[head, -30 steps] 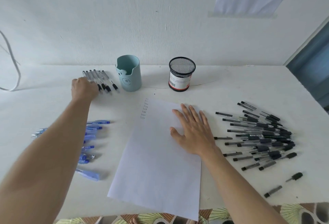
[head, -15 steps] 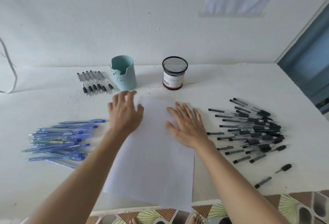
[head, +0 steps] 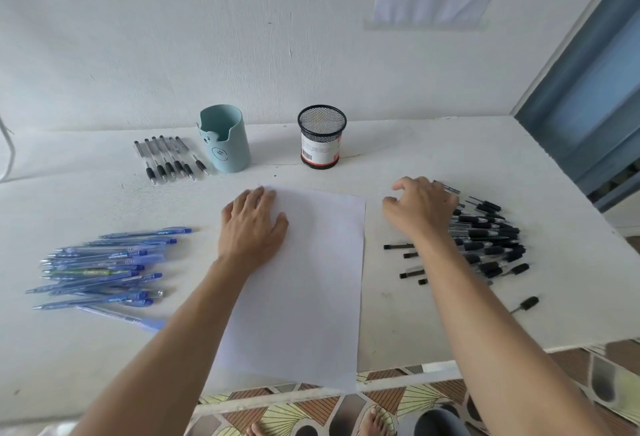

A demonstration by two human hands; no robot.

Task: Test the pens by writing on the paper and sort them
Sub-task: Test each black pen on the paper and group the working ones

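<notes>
Table: a white flat-topped table carried everything; both forearms reached in from its near edge.
Paper: a white rectangular sheet of paper lay at centre, its near end overhanging the table edge. Any test marks were too faint to make out. It looked likely to slide under a pen stroke unless pinned.
Black pens: a loose heap of black-capped clear pens lay right of the sheet, seemingly the untested stock. They overlapped, so taking an outlying pen from the near-left fringe seemed wiser than digging in.
Blue pens: a pile of blue translucent pens lay left of the sheet, well apart from the black heap.
Left hand: the left hand pressed flat on the sheet's far-left corner, fingers straight and close, thumb spread. Good anchor, worth holding through the writing.
Right hand: the right hand hovered over the heap's left edge, fingers loosely curled, thumb apart from forefinger, no pen visible between them. What lay under the palm was hidden.
Sorted row: six clear pens with black grips lay side by side at far left.
Holders: a teal plastic cup and a black mesh cup stood behind the sheet.
</notes>
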